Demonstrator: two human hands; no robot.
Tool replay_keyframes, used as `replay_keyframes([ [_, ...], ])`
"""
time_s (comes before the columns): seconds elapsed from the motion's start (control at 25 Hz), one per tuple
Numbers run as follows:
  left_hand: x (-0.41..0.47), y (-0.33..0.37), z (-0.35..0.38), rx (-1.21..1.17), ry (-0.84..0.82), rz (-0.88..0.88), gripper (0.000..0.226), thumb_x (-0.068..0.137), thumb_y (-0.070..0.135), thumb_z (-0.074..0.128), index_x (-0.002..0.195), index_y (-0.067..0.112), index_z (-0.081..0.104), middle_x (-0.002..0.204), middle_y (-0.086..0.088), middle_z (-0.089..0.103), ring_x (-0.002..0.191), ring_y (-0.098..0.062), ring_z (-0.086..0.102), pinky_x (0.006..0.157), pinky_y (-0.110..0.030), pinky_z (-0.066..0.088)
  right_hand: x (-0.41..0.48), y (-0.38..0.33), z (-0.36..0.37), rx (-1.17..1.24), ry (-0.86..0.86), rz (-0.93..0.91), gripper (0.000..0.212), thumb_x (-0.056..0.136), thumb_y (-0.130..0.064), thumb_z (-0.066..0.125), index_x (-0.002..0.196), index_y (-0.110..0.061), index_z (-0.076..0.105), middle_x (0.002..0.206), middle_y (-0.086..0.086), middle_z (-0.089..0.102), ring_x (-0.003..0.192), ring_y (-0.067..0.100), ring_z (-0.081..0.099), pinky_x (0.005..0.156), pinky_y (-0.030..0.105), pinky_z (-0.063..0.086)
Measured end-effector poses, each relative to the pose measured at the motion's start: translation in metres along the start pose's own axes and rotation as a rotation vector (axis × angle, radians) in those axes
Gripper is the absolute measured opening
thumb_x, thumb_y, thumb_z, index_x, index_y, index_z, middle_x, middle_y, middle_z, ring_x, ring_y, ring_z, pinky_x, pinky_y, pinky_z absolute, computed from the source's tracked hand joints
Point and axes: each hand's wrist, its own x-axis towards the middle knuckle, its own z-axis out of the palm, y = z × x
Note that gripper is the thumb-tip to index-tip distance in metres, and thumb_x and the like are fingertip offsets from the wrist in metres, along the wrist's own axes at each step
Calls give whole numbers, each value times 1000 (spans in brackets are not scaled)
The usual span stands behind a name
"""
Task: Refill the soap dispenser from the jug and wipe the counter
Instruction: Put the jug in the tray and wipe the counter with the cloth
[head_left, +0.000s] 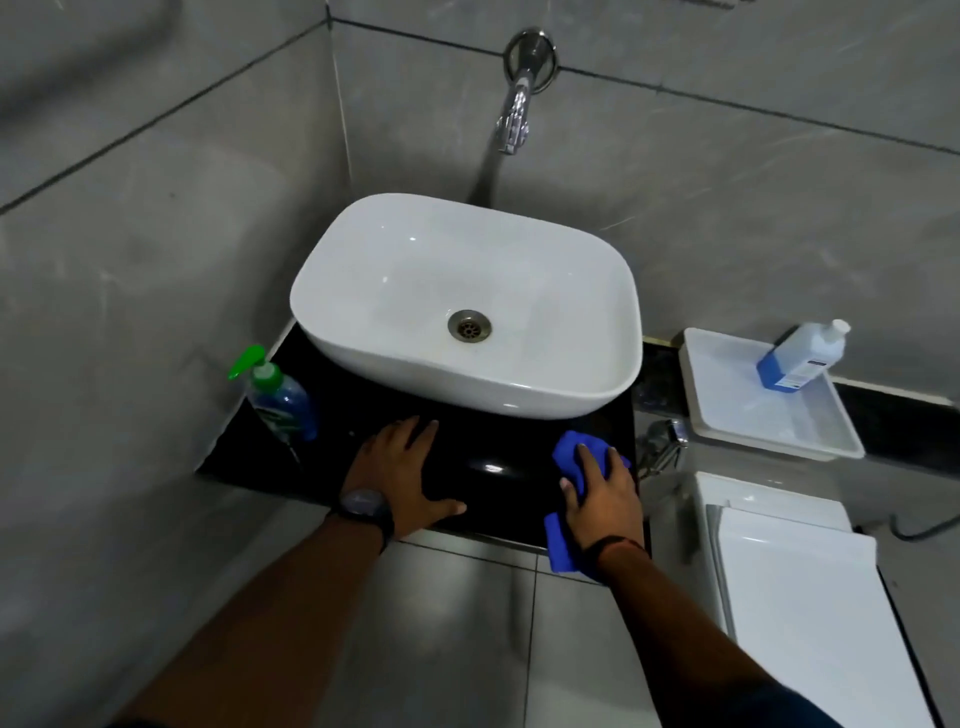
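The soap dispenser stands at the left back corner of the black table, close to the gray wall and just beside the sink. It has a green pump on top and blue soap inside. The biggest thing here is the white sink, which sits on the table under a shiny tap that sticks out from the wall. To the right is a white toilet lid. Behind it lies a white tray, and the jug, with blue soap at its bottom, stands inside the tray, far from the dispenser. The left hand lies flat on the table in front of the sink, fingers spread wide, holding nothing. A dark watch is on that wrist. The right hand presses flat on a blue cloth at the right front edge of the table.
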Motion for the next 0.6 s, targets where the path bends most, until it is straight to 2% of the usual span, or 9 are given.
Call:
replay_keyframes([
  [0.12, -3, -24, 10, 32, -57, -77, 122, 50, 81, 58, 145, 20, 13, 155, -4, 12, 141, -25, 10, 114, -46, 15, 0, -6, 20, 2, 79, 18, 52, 95, -32, 50, 144, -19, 37, 155, 18, 19, 142, 36, 17, 116, 42, 17],
  [0.32, -10, -42, 23, 78, -32, -92, 127, 47, 91, 46, 145, 18, 13, 156, -1, 8, 142, -20, 3, 115, -46, 7, 5, -43, 43, -5, 110, -67, 51, 95, -29, 50, 142, -14, 40, 154, 20, 23, 141, 37, 20, 117, 42, 16],
  [0.44, -12, -48, 20, 48, 23, -71, 120, 51, 84, 53, 145, 17, 19, 156, -2, 14, 142, -20, 7, 115, -45, 9, 4, -84, 62, 26, 89, -144, 51, 94, -29, 51, 141, -13, 41, 151, 22, 27, 140, 38, 22, 117, 41, 15],
  [0.6, -15, -66, 11, 15, 27, -67, 100, 70, 67, 58, 144, 14, 20, 155, -4, 14, 142, -22, 10, 115, -43, 14, 1, -110, 75, 38, 55, -193, 51, 94, -30, 50, 141, -14, 41, 151, 22, 28, 140, 36, 22, 117, 39, 14],
])
